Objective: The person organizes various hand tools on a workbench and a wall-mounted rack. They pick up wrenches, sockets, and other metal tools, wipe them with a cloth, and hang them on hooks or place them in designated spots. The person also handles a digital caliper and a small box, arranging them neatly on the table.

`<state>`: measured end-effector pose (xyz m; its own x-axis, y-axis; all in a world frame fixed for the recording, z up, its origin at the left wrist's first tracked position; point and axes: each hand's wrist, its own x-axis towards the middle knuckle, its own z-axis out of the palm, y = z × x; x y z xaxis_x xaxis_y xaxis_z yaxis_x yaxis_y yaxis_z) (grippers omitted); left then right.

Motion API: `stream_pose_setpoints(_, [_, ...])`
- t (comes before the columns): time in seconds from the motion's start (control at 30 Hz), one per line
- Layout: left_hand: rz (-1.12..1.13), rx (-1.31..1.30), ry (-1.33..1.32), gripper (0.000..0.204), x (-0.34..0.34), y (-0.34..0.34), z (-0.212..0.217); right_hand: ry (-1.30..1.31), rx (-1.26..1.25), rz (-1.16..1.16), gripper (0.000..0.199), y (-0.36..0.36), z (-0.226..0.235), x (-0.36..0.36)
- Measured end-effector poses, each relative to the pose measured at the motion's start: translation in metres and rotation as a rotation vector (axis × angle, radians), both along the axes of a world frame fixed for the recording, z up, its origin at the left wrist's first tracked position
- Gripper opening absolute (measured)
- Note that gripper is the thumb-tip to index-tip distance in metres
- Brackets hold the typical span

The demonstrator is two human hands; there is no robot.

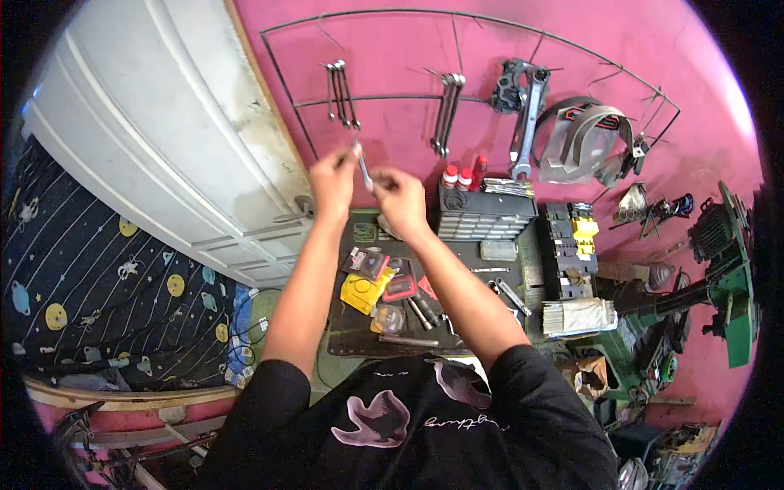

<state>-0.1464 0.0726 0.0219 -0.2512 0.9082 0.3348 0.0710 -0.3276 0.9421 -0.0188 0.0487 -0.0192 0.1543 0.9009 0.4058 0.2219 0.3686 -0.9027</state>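
In front of the pink wall, both arms are raised over the bench. A small silver wrench (363, 168) slants between my hands. My left hand (331, 186) is closed at its upper end, with the fingers pinched around it. At the lower end, my right hand (400, 200) is also closed, its thumb and fingertips against the wrench; the exact contact is partly blurred. Just above my left hand, several combination wrenches (341, 96) hang from a wire rack (392, 99). A second bunch of longer wrenches (446, 114) hangs further right.
A large adjustable-looking wrench (529, 122) and belts (592, 135) hang to the right. Below stand a small-drawer cabinet (486, 220) and red-capped bottles (457, 177). The bench (359, 336) carries a yellow packet (363, 292) and sockets. A white door (163, 122) is at left, a green machine (739, 286) at right.
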Motion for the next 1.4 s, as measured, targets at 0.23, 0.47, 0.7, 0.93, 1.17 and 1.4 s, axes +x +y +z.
stream_pose_setpoints(0.23, [-0.031,0.115,-0.142,0.029,-0.042,0.084,0.085,-0.002,0.075,-0.062,0.032,0.055,0.104,-0.058])
stream_pose_setpoints(0.47, [-0.104,-0.003,-0.063,0.027,-0.054,0.115,0.091,-0.050,-0.045,-0.171,0.032,0.066,0.118,-0.076])
stream_pose_setpoints(0.7, [-0.144,-0.033,-0.011,0.027,-0.047,0.117,0.071,-0.038,0.016,-0.167,0.029,0.077,0.089,-0.065])
stream_pose_setpoints(0.93, [0.007,0.061,0.058,0.032,-0.035,0.108,-0.011,-0.094,0.018,0.043,0.028,0.041,-0.015,-0.010])
stream_pose_setpoints(1.17, [-0.010,-0.311,0.209,0.032,0.007,0.049,-0.168,-0.529,-0.480,-0.042,0.026,-0.078,-0.210,0.151])
stream_pose_setpoints(1.4, [-0.501,-0.476,0.533,0.027,0.156,-0.051,-0.318,-0.995,-0.777,-0.281,0.043,-0.116,-0.261,0.296])
